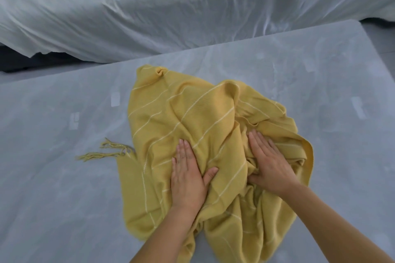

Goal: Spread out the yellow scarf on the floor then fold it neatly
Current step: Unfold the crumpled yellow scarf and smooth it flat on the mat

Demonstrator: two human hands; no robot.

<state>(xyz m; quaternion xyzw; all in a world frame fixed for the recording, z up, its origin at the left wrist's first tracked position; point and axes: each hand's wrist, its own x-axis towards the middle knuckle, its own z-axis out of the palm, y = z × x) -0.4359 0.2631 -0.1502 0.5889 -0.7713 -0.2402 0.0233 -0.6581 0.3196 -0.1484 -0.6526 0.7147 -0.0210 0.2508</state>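
The yellow scarf (188, 117) with thin white stripes lies crumpled in a loose heap on the grey floor mat (53, 177). A tasselled fringe sticks out at its left side. My left hand (188, 175) rests flat on the cloth near the heap's middle, fingers together and pointing away from me. To its right, my right hand (269, 162) also presses flat on a bunched fold, with the thumb tucked against the cloth. Neither hand pinches any fabric that I can see.
A large object draped in white sheeting (171, 6) runs across the back, just beyond the mat's far edge. A dark gap shows under it at the far left. Pale tape marks dot the mat on both sides of the scarf.
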